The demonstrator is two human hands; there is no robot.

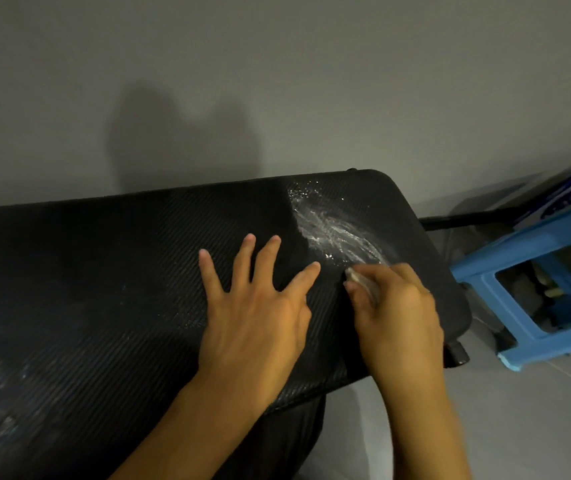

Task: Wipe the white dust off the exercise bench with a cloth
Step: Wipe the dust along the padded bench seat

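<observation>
A black padded exercise bench (104,271) with a woven texture fills the lower left and middle. A smeared patch of white dust (332,226) lies near its right end. My left hand (260,306) rests flat on the pad with fingers spread, just left of the dust. My right hand (395,299) is closed around a small pale cloth (360,277), pressing it on the pad at the near edge of the dust. Only a bit of the cloth shows between my fingers. Fainter white traces (10,393) mark the bench's near left part.
A grey wall (277,81) stands right behind the bench. A blue plastic stool (526,282) sits on the pale floor to the right, close to the bench's end. A box with blue print (568,192) leans behind it. A black frame bar (461,220) runs along the floor.
</observation>
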